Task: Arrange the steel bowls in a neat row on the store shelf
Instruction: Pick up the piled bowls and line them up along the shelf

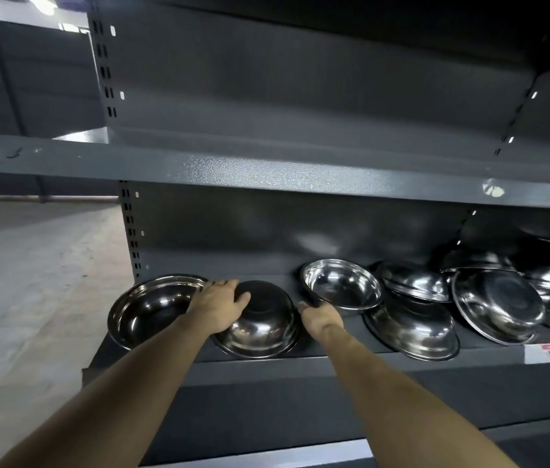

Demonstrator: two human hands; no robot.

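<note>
Done: only your upright bowl (152,307) sits placed at 9 o'clock.
Hands: left hand (218,304) cups the overturned bowl (260,324); right hand (321,315) grips the tilted bowl (343,283).
Left: the pile (469,298) at 3 o'clock on the shelf (334,366) is unsorted.

Two bare forearms enter from the near edge, with no sleeves, watch, bracelet or gloves on either. The left hand (217,304) and the right hand (321,317) are uncovered too, and no ring shows on the fingers (223,283) that can be seen.
</note>
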